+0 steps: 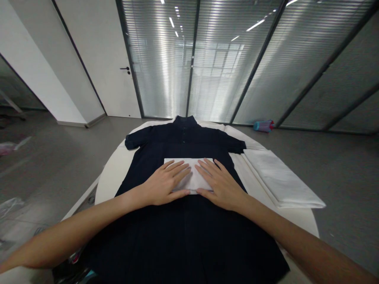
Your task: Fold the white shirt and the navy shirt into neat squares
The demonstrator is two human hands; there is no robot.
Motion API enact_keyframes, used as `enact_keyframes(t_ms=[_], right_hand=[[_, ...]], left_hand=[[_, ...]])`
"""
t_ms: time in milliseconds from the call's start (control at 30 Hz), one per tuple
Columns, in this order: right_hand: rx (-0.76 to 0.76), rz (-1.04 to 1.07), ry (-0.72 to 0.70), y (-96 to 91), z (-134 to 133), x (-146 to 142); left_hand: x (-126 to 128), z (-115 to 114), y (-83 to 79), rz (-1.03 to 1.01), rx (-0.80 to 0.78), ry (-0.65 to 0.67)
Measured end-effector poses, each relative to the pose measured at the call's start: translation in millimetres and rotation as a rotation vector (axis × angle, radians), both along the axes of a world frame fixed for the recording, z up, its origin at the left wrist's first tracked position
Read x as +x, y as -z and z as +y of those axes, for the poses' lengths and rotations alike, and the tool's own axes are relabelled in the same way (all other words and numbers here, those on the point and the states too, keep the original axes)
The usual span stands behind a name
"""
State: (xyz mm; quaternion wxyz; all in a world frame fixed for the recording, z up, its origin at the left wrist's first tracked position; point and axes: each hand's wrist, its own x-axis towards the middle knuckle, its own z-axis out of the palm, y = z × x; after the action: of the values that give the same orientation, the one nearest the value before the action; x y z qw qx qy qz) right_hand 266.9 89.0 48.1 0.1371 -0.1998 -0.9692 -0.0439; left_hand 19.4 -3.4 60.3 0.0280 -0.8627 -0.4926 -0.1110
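A dark navy short-sleeved garment [183, 228] with a collar and a buttoned placket lies spread out on a round white table [103, 185], its collar at the far side. On its middle rests a small folded white cloth [194, 179]. My left hand [167, 182] presses flat on the left part of this cloth, fingers spread. Across from it, my right hand [217, 183] lies flat on the right part, fingers also apart. The palms cover both side edges of the cloth; a strip between the hands stays visible.
A larger folded white cloth [281, 179] lies at the table's right, one corner overhanging the edge. Beyond stand glass partitions with blinds [219, 71] and a white door [103, 59]. A blue and pink basket [263, 126] is on the floor; clear plastic [12, 207] lies at left.
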Motion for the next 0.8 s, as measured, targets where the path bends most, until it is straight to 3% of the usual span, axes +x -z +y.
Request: enact_keyframes(t_ms=[67, 167, 267, 333, 500, 633, 800], right_hand=[[-0.041, 0.014, -0.008, -0.7, -1, -13], [-0.110, -0.026, -0.034, 13.8, 0, -22], [-0.137, -0.048, -0.051, 29.8, 4, -18], [-0.131, -0.036, -0.069, 33.8, 7, -9], [-0.024, 0.024, -0.128, 27.4, 13, 17], [0.117, 0.118, -0.143, 19.0, 13, 26], [0.163, 0.281, -0.088, 5.2, 16, 14]], left_hand=[[7, 10, 0.5, -0.043, 0.008, -0.012], [10, 24, 19.5, -0.052, -0.021, -0.004], [7, 29, 38.2, -0.046, -0.069, 0.020], [4, 29, 41.8, -0.051, -0.067, 0.038], [2, 18, 29.2, -0.015, 0.052, 0.082], [2, 2, 16.0, 0.126, 0.141, 0.120], [-5, -4, 6.8, 0.195, 0.248, -0.003]])
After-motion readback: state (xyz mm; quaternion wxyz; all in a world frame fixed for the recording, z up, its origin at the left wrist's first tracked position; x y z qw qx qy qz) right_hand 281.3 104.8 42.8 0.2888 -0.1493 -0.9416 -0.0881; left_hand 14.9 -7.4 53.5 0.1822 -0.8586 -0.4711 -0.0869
